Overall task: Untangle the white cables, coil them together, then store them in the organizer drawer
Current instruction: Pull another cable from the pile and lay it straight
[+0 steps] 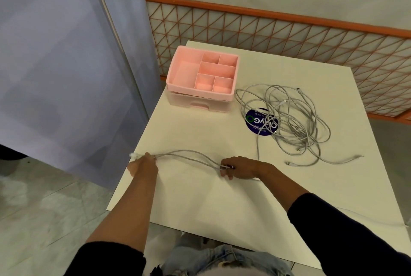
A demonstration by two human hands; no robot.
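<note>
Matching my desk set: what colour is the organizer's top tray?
Pink; the organizer tray shows best in the head view.

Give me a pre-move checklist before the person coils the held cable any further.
1. Left hand grips one end of the folded white cable: ok.
2. Right hand pinches its other end: ok.
3. Held cable free of the loose white cable tangle: cannot tell; one strand runs from the pile towards the right hand.
4. Tangle undone: not ok; its loops cross each other on the white table, over a round blue sticker.
5. Drawer of the pink plastic organizer open: not ok; it is closed.
</note>
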